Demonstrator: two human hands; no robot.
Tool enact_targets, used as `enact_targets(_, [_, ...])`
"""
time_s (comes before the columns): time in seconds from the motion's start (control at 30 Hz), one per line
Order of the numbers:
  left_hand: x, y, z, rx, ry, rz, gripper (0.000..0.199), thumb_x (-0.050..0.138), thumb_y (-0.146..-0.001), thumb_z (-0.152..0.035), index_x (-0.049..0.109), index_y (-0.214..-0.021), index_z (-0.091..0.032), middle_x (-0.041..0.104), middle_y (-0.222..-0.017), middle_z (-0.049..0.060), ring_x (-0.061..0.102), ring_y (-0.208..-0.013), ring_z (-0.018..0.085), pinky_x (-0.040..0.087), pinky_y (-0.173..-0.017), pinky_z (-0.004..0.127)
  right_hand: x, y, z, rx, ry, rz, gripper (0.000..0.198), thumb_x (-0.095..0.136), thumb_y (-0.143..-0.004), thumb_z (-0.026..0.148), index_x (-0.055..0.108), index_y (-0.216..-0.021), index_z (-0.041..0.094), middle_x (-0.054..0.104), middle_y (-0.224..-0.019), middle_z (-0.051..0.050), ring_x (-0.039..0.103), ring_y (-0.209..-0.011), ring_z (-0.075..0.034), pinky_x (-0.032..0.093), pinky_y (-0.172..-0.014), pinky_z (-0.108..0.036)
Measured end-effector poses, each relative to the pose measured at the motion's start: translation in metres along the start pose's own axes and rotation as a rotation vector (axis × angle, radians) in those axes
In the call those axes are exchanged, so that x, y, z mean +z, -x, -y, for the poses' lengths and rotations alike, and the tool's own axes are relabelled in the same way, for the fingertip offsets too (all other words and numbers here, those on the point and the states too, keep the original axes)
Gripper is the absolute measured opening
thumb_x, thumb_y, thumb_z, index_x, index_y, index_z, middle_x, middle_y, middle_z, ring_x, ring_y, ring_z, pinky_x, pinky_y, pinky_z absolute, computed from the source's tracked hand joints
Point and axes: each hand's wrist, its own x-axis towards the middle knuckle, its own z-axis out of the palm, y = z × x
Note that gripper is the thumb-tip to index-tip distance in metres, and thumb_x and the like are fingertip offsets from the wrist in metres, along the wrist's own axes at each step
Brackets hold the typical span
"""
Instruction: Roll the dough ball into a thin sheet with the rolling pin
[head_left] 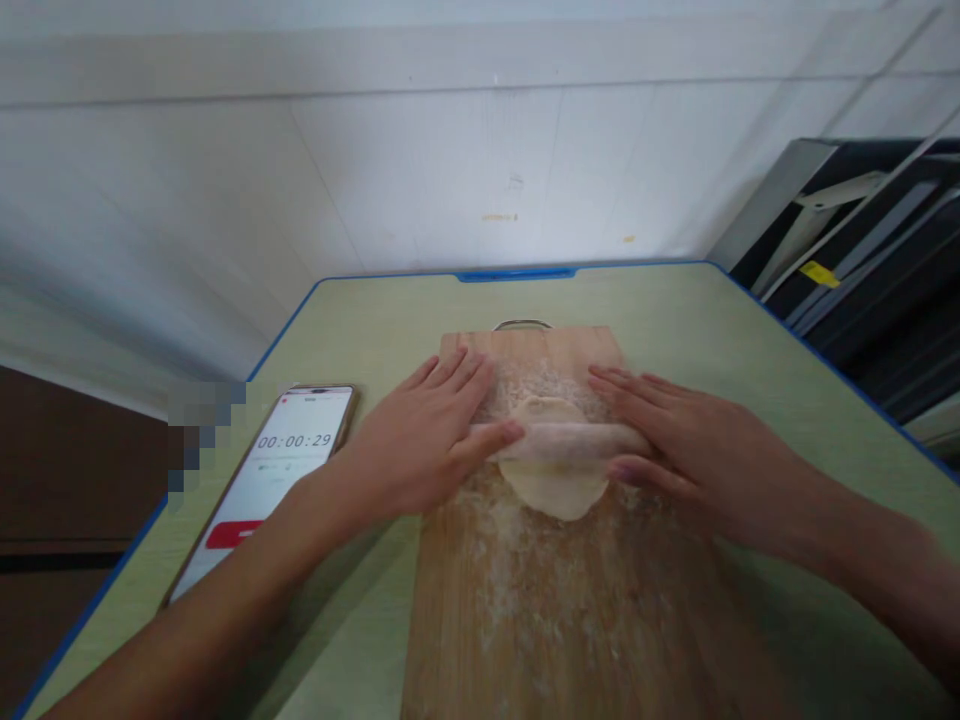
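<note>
A pale rolling pin [566, 442], a little blurred, lies crosswise over a flat round of dough [559, 490]. My left hand [431, 430] holds its left end from above, fingers reaching forward and the thumb along the pin. At the right end my right hand [667, 445] holds the pin, with the fingers on the far side and the thumb on the near side. Both palms hide the pin's ends. Beneath the dough is a wooden cutting board [555, 620], dusted with white flour [536, 380] mostly around and behind the dough.
The board rests on a pale green table [382, 320] with a blue edge. Left of it, partly behind my left forearm, lies a phone [262, 480] showing a timer at 00:00:29. A white wall [450, 170] stands behind; dark folded frames [862, 240] lean at the right.
</note>
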Motion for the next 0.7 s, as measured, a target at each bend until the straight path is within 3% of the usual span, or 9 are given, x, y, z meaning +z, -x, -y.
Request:
enact_targets(0.2, [0.005,0.042,-0.011,0.051,0.096,-0.011,0.094,0.000,-0.082,-0.079,0.038,-0.146,-0.023,0.041,-0.150,0.005,0.036,-0.140,0.025,0.024,-0.118,0.046,0.000,0.036,0.026,-0.013,0.059,-0.105,0.064,0.030,-0.095,0.056,0.043,-0.141,0.014,0.061,-0.131,-0.015,0.062,-0.114,-0.028,0.054,-0.092,-0.046])
enact_targets(0.37, [0.004,0.014,-0.004,-0.012,0.047,-0.010,0.102,-0.010,-0.082,-0.075,0.044,-0.142,-0.013,0.042,-0.150,0.009,0.034,-0.141,0.027,0.026,-0.117,0.042,0.001,0.007,0.010,-0.015,0.057,-0.073,0.068,0.018,-0.097,0.054,0.061,-0.123,0.008,0.064,-0.126,-0.018,0.064,-0.111,-0.029,0.054,-0.092,-0.047])
enact_targets(0.5, [0.001,0.000,0.000,-0.044,0.043,0.008,0.101,-0.013,-0.083,-0.072,0.040,-0.144,-0.012,0.037,-0.153,0.007,0.029,-0.143,0.028,0.023,-0.118,0.043,-0.001,-0.008,0.001,0.013,0.043,-0.035,0.078,0.011,-0.096,0.058,0.058,-0.127,0.004,0.060,-0.129,-0.021,0.058,-0.119,-0.032,0.045,-0.101,-0.053])
enact_targets(0.63, [0.010,0.037,-0.004,0.003,0.068,0.002,0.093,0.000,-0.084,-0.077,0.031,-0.149,-0.019,0.035,-0.154,0.006,0.035,-0.140,0.028,0.028,-0.116,0.045,-0.004,0.016,0.017,0.011,0.074,-0.077,0.069,0.023,-0.096,0.057,0.053,-0.132,0.007,0.056,-0.135,-0.020,0.055,-0.122,-0.030,0.046,-0.102,-0.048])
enact_targets(0.7, [0.018,0.064,-0.009,0.090,0.052,-0.091,0.079,0.012,-0.089,-0.072,0.018,-0.153,-0.025,0.032,-0.155,0.004,0.037,-0.139,0.026,0.033,-0.115,0.043,-0.005,0.034,0.029,-0.001,0.054,-0.111,0.065,0.032,-0.094,0.055,0.048,-0.137,0.010,0.055,-0.137,-0.019,0.053,-0.124,-0.030,0.046,-0.102,-0.047])
